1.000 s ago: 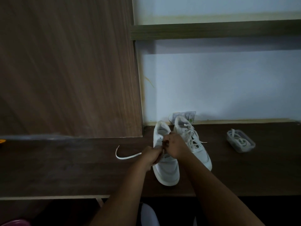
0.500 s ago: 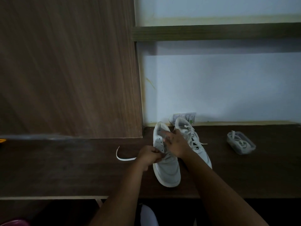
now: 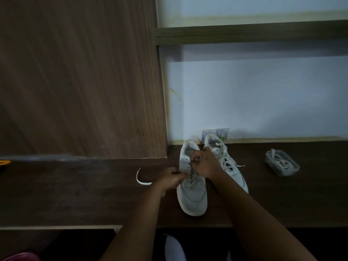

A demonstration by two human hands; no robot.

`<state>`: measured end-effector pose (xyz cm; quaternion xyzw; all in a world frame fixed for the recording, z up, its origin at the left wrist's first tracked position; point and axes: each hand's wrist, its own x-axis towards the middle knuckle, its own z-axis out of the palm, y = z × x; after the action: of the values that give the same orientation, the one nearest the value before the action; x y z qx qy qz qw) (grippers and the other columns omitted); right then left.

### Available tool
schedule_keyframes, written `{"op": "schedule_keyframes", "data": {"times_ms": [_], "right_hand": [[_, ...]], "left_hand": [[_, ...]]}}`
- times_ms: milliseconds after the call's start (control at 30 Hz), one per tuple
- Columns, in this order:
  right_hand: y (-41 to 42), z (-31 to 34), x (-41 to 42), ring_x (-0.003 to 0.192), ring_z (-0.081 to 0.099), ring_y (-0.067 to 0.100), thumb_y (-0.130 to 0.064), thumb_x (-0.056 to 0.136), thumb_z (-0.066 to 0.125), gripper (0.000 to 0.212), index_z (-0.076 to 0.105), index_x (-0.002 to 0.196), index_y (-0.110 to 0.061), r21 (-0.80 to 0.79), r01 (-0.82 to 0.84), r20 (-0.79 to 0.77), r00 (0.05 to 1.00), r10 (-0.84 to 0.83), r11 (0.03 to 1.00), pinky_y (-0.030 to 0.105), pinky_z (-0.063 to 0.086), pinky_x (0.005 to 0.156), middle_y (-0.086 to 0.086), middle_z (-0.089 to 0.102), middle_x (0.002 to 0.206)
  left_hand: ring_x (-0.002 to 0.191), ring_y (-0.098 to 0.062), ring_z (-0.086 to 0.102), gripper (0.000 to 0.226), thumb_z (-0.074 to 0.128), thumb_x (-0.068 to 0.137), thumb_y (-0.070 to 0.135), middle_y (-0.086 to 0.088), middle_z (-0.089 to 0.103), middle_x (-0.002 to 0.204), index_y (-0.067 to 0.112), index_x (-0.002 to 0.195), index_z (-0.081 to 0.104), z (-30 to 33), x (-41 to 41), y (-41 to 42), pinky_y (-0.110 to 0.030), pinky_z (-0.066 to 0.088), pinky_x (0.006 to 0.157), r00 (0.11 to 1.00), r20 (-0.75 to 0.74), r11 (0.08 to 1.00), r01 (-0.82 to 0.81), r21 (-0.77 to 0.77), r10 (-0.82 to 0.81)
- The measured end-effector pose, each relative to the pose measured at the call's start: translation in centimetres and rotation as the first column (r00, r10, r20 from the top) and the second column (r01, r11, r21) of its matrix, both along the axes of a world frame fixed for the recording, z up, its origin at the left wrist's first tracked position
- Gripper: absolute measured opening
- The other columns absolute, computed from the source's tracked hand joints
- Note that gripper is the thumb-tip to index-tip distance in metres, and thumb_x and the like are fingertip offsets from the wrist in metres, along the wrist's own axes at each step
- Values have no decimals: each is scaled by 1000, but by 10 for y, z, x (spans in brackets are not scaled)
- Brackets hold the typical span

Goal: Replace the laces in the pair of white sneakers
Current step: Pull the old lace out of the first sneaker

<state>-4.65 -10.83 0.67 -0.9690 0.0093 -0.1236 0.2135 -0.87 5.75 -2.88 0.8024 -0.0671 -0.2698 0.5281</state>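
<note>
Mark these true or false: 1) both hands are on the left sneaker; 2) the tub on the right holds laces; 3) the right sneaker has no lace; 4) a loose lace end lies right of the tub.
1) True: left hand and right hand work at the left sneaker.
2) True: the tub holds white laces.
3) False: the right sneaker is laced.
4) False: the lace end lies left of the hands.
</note>
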Motion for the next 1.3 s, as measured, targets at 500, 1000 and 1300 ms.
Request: {"op": "schedule_keyframes", "data": {"times_ms": [500,1000,1300], "right_hand": [[7,-5,6,105,51,23,-22,84,68,20,68,100,-11,59,36,-5,999,-35,998,31,47,88,6,42,101],[6,-4,6,116,44,24,-21,91,59,26,64,115,-13,-6,10,-13,1000,-10,1000,30,43,94,2,42,97],[4,-6,4,103,49,24,-24,86,66,22,66,104,-12,28,22,-17,1000,-21,999,30,43,91,5,40,103]], "left_hand": [[59,-10,48,15,55,80,27,2,57,66,16,70,58,-24,-17,45,-24,33,56,899,-422,903,-270,-334,113],[88,-4,47,28,78,78,31,8,43,103,23,102,65,-15,-8,2,-18,44,71,593,778,966,4,257,-209],[90,-22,58,10,69,86,14,2,45,100,15,78,64,-8,-4,18,-34,48,80,765,589,958,-282,-57,260]]}}
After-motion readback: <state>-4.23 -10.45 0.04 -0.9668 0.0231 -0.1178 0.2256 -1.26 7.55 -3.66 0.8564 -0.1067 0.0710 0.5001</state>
